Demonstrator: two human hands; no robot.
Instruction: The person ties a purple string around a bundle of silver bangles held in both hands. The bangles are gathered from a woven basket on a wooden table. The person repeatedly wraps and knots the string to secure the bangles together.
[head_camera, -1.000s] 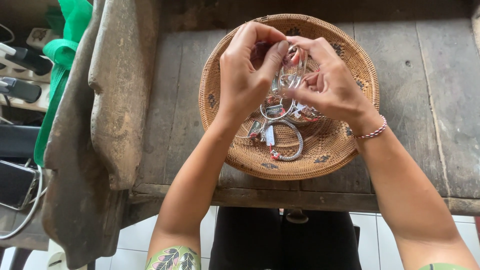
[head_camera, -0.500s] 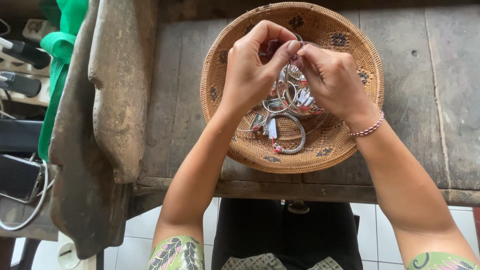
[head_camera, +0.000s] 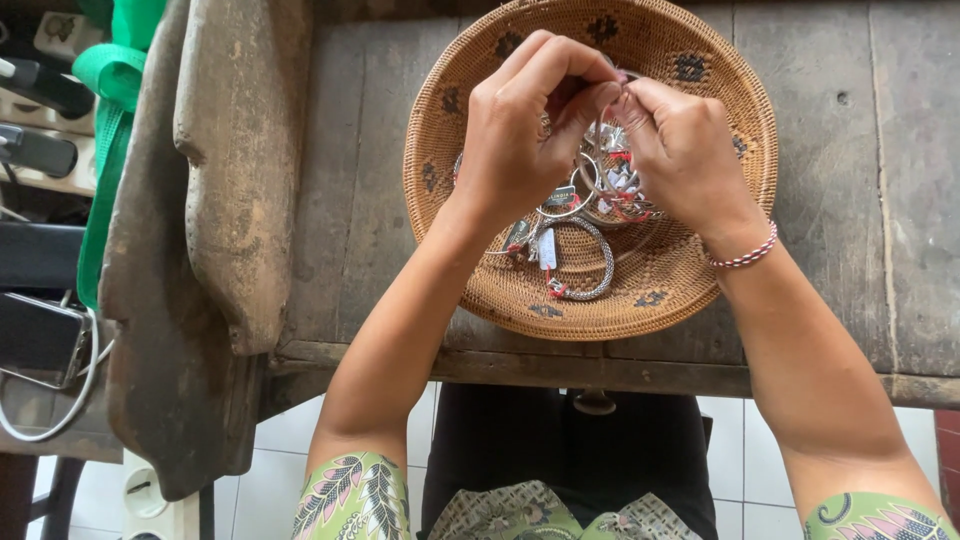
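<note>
Over the basket (head_camera: 470, 270) on the table (head_camera: 900, 200), the left hand (head_camera: 520, 140) and right hand (head_camera: 690, 150) meet fingertip to fingertip, each grip pinching something small and hidden above the bangles (head_camera: 585, 250), whose tags could, I'd guess, snag it.

Soft, even daylight is filling the frame, neither harsh nor dim. The hands are casting only faint shadows into the woven basket (head_camera: 500, 290). Small glints are showing on the silver bangles (head_camera: 585, 262). Toward nine o'clock the scene is darkening. Focus is holding sharp centrally, while the edges are bending slightly from wide-angle distortion.
</note>
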